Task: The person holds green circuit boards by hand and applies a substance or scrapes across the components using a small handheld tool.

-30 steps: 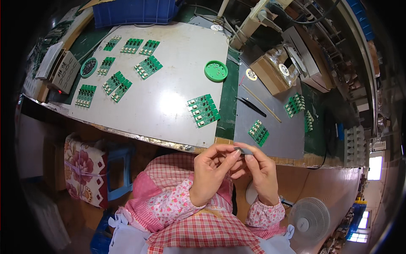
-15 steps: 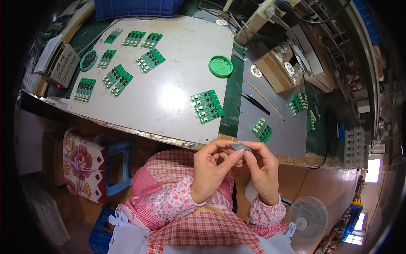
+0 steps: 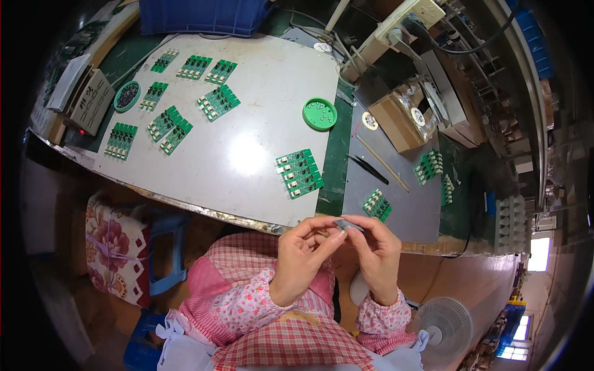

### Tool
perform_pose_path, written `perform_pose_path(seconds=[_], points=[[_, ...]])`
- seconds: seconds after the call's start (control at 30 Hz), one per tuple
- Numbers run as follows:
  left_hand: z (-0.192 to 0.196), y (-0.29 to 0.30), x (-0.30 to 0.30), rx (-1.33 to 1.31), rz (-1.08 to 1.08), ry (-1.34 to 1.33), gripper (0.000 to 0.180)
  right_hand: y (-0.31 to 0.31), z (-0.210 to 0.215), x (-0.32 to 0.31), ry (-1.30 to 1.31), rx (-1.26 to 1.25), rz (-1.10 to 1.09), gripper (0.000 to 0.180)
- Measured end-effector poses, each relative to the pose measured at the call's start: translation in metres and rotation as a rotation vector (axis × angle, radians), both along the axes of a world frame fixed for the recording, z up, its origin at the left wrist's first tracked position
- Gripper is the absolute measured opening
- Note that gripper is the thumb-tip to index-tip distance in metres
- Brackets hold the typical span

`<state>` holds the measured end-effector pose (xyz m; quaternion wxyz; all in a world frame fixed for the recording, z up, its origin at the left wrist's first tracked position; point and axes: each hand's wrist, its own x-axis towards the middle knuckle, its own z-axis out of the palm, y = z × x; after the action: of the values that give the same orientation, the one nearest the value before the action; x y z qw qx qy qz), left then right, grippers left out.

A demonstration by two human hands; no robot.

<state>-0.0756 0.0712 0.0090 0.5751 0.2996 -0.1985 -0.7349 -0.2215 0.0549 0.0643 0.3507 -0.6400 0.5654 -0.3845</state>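
Observation:
Just off the table's front edge, both hands meet around a small, thin grey piece (image 3: 348, 224), too covered by fingers to name its kind. My left hand (image 3: 304, 255) pinches it between thumb and forefinger from the left. From the right, my right hand (image 3: 376, 256) grips it the same way, thumbs nearly touching. Closest to the hands lies a small green circuit board (image 3: 377, 205) on the grey mat. A larger circuit board panel (image 3: 299, 174) with white connectors and black parts rests near the white board's right corner.
Several green circuit boards (image 3: 218, 102) are spread over the white work surface (image 3: 204, 145). A green dish (image 3: 320, 114) holds small parts; another dish (image 3: 127, 96) holds dark ones. Black tweezers (image 3: 367, 169) and a thin stick (image 3: 383, 164) lie beside a cardboard box (image 3: 399, 120). A fan (image 3: 443, 328) stands lower right.
The whole view has shifted, so the table and boards sit slightly lower and further left. Both hands keep their pinch on the grey piece, with small finger movements.

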Motion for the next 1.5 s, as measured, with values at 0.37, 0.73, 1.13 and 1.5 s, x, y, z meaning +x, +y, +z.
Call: perform_pose_path(seconds=[0.37,0.73,1.13,1.5], points=[[0.001,-0.021,0.050,-0.335,0.285,-0.782,0.037,-0.024,-0.004,-0.005,-0.358,0.176,0.016,0.017],[0.002,-0.073,0.089,-0.599,0.188,-1.711,0.093,-0.061,-0.024,0.012,0.061,-0.126,-0.075,0.011],[0.019,-0.085,0.096,-0.574,0.034,-1.617,0.076,-0.089,-0.020,0.039,-0.064,-0.028,-0.007,0.013],[0.025,-0.080,0.098,-0.512,-0.078,-1.538,0.078,-0.103,-0.039,0.045,-0.010,-0.155,-0.002,0.013]])
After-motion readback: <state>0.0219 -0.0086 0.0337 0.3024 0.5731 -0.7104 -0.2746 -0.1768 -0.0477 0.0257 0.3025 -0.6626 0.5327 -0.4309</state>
